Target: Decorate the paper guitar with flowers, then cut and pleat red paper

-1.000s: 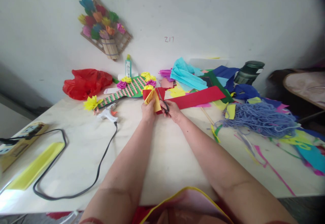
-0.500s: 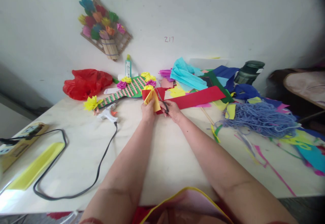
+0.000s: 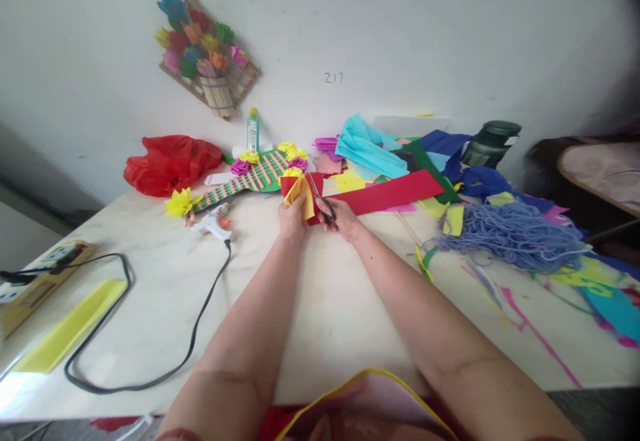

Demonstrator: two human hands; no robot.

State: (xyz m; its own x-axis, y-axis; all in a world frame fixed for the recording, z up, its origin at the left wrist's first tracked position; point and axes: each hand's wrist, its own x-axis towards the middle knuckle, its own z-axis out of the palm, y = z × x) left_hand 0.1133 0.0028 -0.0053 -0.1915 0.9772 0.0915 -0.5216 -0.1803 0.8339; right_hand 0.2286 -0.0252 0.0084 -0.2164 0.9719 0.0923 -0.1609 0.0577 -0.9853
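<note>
My left hand [image 3: 292, 216] pinches a folded yellow-orange paper [image 3: 300, 198] together with a piece of red paper [image 3: 316, 184]. Black-handled scissors [image 3: 329, 210] are gripped in my right hand [image 3: 343, 218], their blades pointing up and away beside the paper's right edge. A long red paper strip [image 3: 395, 191] stretches out to the right, just beyond my right hand. To the left and behind lies a green guitar-shaped craft [image 3: 265, 173] with pink strips and yellow and purple paper flowers. Whether the blades touch the paper I cannot tell.
A white glue gun [image 3: 214, 222] lies left, its black cord [image 3: 193, 341] looping to a power strip [image 3: 47, 281]. A red plastic bag [image 3: 170, 164], glue bottle [image 3: 253, 132], cyan paper [image 3: 367, 148], blue yarn [image 3: 515, 234] and dark green jar [image 3: 491, 143] stand or lie around.
My right hand and the scissors have shifted slightly, with the handles showing more widely spread. The folded yellow paper has turned a little in my left hand.
</note>
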